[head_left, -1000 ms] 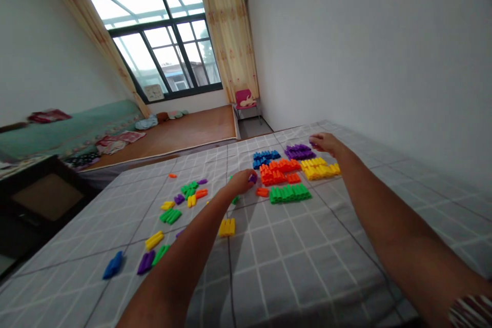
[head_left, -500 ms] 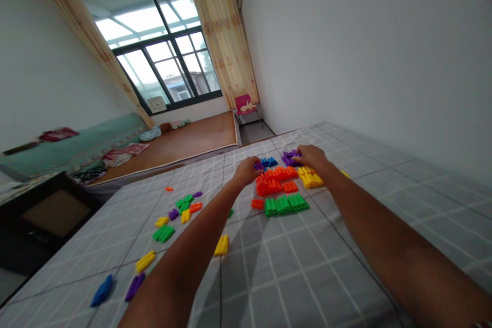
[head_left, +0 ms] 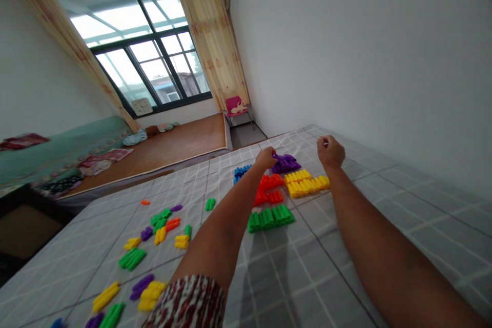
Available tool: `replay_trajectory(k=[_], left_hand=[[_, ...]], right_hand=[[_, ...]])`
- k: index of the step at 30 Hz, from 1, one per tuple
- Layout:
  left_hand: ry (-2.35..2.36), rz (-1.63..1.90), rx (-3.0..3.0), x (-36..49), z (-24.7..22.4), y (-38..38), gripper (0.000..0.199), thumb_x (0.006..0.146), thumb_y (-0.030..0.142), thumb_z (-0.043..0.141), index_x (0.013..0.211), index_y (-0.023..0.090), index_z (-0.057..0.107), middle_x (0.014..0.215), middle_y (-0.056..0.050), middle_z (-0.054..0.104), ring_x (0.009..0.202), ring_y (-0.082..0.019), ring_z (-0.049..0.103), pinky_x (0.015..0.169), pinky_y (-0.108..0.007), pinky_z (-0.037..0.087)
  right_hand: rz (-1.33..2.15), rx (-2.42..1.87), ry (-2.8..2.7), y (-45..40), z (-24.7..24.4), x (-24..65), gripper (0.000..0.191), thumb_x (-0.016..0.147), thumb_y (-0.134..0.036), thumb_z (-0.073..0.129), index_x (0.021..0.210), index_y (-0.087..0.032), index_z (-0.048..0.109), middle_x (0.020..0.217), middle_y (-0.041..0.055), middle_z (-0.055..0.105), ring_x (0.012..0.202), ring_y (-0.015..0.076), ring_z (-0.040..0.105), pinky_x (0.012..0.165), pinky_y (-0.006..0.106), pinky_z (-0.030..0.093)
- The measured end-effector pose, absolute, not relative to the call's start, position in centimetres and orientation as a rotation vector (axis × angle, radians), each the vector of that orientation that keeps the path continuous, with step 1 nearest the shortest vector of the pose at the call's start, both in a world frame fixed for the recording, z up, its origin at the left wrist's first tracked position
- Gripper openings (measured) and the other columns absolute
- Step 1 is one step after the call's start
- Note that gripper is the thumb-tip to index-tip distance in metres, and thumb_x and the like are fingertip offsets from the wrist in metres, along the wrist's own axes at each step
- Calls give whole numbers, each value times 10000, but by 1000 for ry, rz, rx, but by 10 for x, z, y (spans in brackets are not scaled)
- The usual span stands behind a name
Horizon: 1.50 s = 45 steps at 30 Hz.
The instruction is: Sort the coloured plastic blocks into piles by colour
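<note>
Small plastic toy blocks, sorted by colour, lie on the grey checked cloth. My left hand (head_left: 266,158) is closed at the left edge of the purple blocks (head_left: 286,164), with a purple block between its fingertips. Apart from the piles, to the right of the purple one, my right hand (head_left: 331,152) is raised with its fingers curled in; nothing shows in them. Close by are the yellow blocks (head_left: 307,184), the orange-red blocks (head_left: 271,182) and a row of green blocks (head_left: 271,218). My left forearm partly hides the blue blocks (head_left: 242,171) and the orange-red ones.
Loose blocks in several colours are scattered to the left, among them green blocks (head_left: 132,259), yellow blocks (head_left: 151,294) and a purple block (head_left: 142,285). A white wall (head_left: 365,51) runs along the right. A pink chair (head_left: 234,105) stands beyond the cloth's far edge.
My left hand has moved from the blue blocks to the purple pile with a purple block. My right hand has left the purple pile and moved right. The view has shifted to the right.
</note>
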State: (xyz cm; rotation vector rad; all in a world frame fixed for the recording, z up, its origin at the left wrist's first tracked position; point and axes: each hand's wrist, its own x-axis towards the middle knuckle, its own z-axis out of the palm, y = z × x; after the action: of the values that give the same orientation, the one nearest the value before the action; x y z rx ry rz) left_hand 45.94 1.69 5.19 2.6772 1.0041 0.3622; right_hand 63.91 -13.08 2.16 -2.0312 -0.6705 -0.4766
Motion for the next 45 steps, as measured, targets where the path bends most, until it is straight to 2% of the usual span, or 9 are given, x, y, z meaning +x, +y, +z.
replay_trajectory(k=[6,12,16,21,29,34,38,41,45], left_hand=[[941,283,2716,469,54,15,446,691,153,677,1136,156,654,1153,-102,679,1066,-253,620,920,-339,494],[857,555,2732,413,73,3,407,797,180,586,1201,154,625,1283,-96,614,1231,-220,522,1094,-342,368],[780,710,2706,312,75,-12,323,793,173,572,1099,183,676,1234,-76,644,1180,-215,564,1080,-378,388],[1097,690,2501,141,71,-25,311,805,279,545,1060,184,695,1192,-73,676,1140,-241,593,1003,-407,450],[1559,581,2219,-46,60,-40,368,730,387,570,989,172,721,1057,-70,732,1001,-253,649,910,-361,491],[1455,360,2299,-68,61,-58,339,732,304,601,1034,203,717,1071,-49,724,917,-224,667,821,-307,513],[1059,190,2465,-52,53,-81,380,764,201,591,1135,210,675,1178,-49,683,1082,-212,617,946,-301,457],[856,143,2594,-37,46,-93,429,774,170,607,1201,200,634,1228,-74,653,1140,-211,583,1016,-318,403],[891,167,2678,-26,41,-95,437,804,223,613,1240,201,613,1198,-100,645,1100,-236,587,972,-336,422]], right_hand=[[-442,-2010,-643,-132,11,651,322,900,-373,406,958,-190,665,904,87,714,798,217,622,699,295,391],[-427,-1982,-662,-132,10,653,326,893,-370,397,925,-175,656,901,114,712,818,231,625,730,305,412],[-437,-1886,-735,-128,11,651,312,901,-319,378,900,-165,649,920,119,717,816,216,630,746,301,420],[-417,-1729,-912,-118,31,619,342,930,-282,332,930,-150,647,903,127,724,726,182,624,717,293,420],[-65,-1412,-1876,-114,71,437,300,933,-382,426,1000,-205,658,927,57,724,742,175,645,690,278,445],[102,-1240,-2471,-116,59,326,253,902,-344,504,1049,-219,667,961,48,723,717,151,645,642,248,430],[75,-1295,-2541,-91,49,284,246,891,-285,515,1076,-218,662,1010,53,719,784,161,652,649,246,429],[81,-1385,-2530,-60,43,267,263,871,-239,541,1103,-204,658,1062,64,712,837,172,655,694,259,452],[62,-1408,-2538,-24,36,235,316,860,-212,560,1163,-194,646,1136,80,691,963,194,633,814,291,465]])
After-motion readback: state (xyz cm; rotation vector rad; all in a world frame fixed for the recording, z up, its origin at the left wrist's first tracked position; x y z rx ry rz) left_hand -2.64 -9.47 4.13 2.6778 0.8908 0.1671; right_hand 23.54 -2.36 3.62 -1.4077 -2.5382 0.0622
